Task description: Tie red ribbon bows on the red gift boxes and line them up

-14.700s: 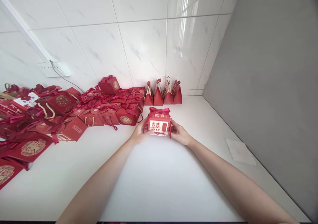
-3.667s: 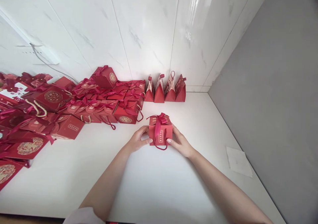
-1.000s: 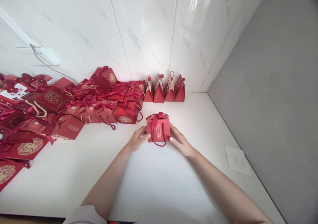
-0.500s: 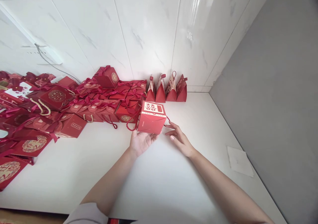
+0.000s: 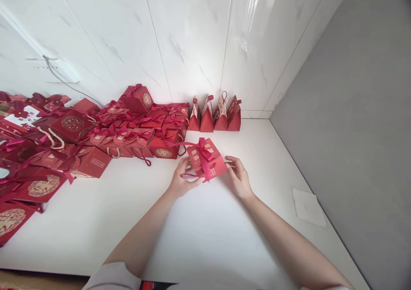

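Fingers [image 5: 184, 165] curled, left hand [image 5: 182, 180] holds the tilted red box [image 5: 218, 165].

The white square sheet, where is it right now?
In the head view, the white sheet lies on the table on the right side, between the right forearm and the gray wall.

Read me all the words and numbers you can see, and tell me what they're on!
I can't read any clearly enough to quote.
Held box: top characters blurred; side label too small.
Bottom-left box: characters in gold emblem unclear.
White-fronted box: red marks too small.
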Motion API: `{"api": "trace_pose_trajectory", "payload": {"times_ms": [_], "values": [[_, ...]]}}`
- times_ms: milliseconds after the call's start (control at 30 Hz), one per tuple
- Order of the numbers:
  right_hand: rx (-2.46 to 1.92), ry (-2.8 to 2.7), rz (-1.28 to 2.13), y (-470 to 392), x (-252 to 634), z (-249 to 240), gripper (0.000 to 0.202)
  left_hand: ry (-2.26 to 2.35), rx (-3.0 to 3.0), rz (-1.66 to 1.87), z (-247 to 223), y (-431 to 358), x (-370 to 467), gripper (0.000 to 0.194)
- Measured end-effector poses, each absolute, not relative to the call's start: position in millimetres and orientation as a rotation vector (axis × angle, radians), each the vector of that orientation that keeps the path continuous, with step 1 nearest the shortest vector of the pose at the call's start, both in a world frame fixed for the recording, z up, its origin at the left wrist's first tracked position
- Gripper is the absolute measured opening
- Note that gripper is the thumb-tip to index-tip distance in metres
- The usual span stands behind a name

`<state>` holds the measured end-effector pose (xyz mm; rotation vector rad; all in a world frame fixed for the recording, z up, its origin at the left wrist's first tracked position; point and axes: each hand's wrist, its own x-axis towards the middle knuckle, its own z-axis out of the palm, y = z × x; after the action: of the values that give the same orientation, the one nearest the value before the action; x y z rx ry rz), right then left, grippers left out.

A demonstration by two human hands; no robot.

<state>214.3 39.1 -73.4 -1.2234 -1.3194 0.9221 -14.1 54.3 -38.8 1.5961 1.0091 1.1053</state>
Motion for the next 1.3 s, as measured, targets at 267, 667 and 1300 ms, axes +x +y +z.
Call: {"api": "trace_pose_trajectory", "payload": {"times_ms": [267,667,1300], "values": [[-1.052,-1.309,1.079,42.5,216.3,-73.5,0.042,1.399,2.155,0.577,-21.4,49.8,-31.7,0.035],[-1.124,-1.158,1.102,44.2,219.1,-82.5,0.04,1.677,1.998,0.813,85.8,23.1,-13.9,0.037],[-1.056,-1.553,0.619,11.7,194.8,-56.2,0.019,1.458,1.991,0.598,44.7,86.7,2.8,0.075]]}}
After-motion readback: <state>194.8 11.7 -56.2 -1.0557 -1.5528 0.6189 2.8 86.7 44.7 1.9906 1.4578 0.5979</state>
